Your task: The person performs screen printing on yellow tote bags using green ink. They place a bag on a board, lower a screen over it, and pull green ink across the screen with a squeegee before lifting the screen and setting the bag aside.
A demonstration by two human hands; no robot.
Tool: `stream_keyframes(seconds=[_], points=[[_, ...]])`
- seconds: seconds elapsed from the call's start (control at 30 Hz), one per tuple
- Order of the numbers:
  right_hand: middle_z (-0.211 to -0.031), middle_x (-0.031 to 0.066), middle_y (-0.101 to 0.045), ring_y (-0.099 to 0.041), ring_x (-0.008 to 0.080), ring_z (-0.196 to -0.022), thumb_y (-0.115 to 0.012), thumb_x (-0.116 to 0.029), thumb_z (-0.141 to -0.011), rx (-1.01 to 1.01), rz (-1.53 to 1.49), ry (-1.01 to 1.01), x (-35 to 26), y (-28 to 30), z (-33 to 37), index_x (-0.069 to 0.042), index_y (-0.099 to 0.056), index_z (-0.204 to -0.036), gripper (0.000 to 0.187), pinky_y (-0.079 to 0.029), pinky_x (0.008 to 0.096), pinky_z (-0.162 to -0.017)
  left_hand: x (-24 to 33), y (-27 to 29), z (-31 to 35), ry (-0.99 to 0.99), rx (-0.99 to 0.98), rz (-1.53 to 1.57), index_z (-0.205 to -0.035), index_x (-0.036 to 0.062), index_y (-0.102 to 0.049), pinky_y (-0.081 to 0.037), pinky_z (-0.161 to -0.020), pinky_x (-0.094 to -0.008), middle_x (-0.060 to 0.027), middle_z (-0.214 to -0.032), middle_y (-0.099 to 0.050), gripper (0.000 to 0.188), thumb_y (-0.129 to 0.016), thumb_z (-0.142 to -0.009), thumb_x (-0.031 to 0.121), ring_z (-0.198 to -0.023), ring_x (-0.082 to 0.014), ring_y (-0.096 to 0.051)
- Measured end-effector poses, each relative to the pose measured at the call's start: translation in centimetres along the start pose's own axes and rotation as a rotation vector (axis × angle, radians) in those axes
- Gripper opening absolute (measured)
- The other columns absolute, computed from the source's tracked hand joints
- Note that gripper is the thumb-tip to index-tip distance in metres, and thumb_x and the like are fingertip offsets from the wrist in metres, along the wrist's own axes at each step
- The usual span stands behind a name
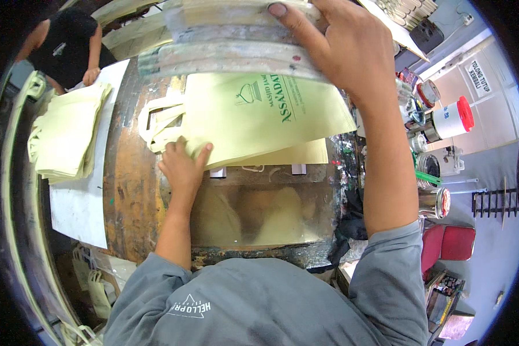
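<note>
A pale yellow tote bag (225,124) with green print lies skewed on the worktable, its loop handles (155,124) toward the left. My left hand (180,164) rests at the bag's near left corner beside the handles, thumb and fingers spread. Below this bag the edge of another pale yellow bag (305,153) shows. My right hand (349,43) grips the raised, tape-covered edge of a screen-printing frame (230,60) above the bag. Its thumb lies on the frame; the other fingers are mostly hidden.
On the left, a stack of pale yellow bags (66,135) lies on a white board (78,216). A person in black (69,43) stands beyond it. Jars and cans (444,121) line the right side, near a red chair (458,242). Paint stains mark the wooden worktable (132,190).
</note>
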State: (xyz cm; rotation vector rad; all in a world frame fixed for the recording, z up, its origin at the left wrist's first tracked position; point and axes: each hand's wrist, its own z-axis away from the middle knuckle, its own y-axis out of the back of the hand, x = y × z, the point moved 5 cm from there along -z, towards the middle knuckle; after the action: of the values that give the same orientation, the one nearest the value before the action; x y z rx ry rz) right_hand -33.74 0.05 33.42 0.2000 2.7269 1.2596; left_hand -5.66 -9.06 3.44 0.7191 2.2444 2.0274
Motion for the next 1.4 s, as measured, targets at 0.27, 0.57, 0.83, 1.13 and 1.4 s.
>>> stream_keyframes(seconds=[0.27,0.57,0.83,1.13,1.4], points=[[-0.073,0.0152,-0.067,-0.069,0.0348,-0.075,-0.056,-0.07,-0.101,0.07,0.057,0.037,-0.6,1.3,-1.1,-0.006,-0.067,-0.086,0.067,-0.052,0.0483,-0.068,-3.4,-0.3,-4.8,-0.196,0.189,0.168,-0.116,0.0024,-0.075,-0.052,-0.086,-0.0471,-0.0185,-0.103,-0.074,0.029,-0.067,-0.103,0.027,-0.097,-0.0368,-0.071],[-0.078,0.0191,-0.07,-0.071,0.0409,-0.079,-0.053,-0.074,-0.1,0.027,0.101,0.004,0.7,0.1,-0.6,-0.006,-0.07,-0.094,0.07,-0.052,0.0502,-0.07,-17.1,19.5,-14.7,-0.24,0.298,0.376,-0.116,-0.0042,-0.076,-0.055,-0.081,-0.0325,-0.0153,-0.098,-0.08,0.032,-0.07,-0.105,0.026,-0.086,-0.0167,-0.072],[-0.085,0.0217,-0.074,-0.073,0.0396,-0.08,-0.052,-0.071,-0.102,0.098,0.009,0.085,1.5,-0.5,-2.8,-0.008,-0.077,-0.111,0.069,-0.056,0.0475,-0.073,-36.1,26.6,-17.0,0.428,0.409,-0.437,-0.131,-0.0106,-0.068,-0.053,-0.102,-0.0485,-0.0313,-0.124,-0.073,0.067,-0.069,-0.101,0.049,-0.116,-0.0449,-0.069],[-0.078,0.0061,-0.065,-0.063,0.0156,-0.076,-0.029,-0.079,-0.107,-0.24,0.018,-0.007,0.8,1.2,-4.8,-0.003,-0.068,-0.098,0.086,-0.053,0.0313,-0.063,12.8,-5.1,6.1,-0.9,-0.321,-0.011,-0.165,0.0122,-0.043,-0.005,-0.128,-0.0722,-0.0186,-0.176,-0.024,0.117,-0.065,-0.079,0.088,-0.165,-0.0426,-0.015],[-0.082,0.0089,-0.069,-0.06,0.0175,-0.073,-0.033,-0.077,-0.107,-0.194,-0.028,-0.007,1.1,-0.3,-4.3,-0.004,-0.067,-0.091,0.082,-0.049,0.0318,-0.059,14.6,0.0,6.2,-0.719,-0.232,0.271,-0.167,0.0098,-0.036,-0.019,-0.129,-0.0634,-0.0228,-0.172,-0.029,0.112,-0.079,-0.082,0.069,-0.16,-0.042,-0.025]])
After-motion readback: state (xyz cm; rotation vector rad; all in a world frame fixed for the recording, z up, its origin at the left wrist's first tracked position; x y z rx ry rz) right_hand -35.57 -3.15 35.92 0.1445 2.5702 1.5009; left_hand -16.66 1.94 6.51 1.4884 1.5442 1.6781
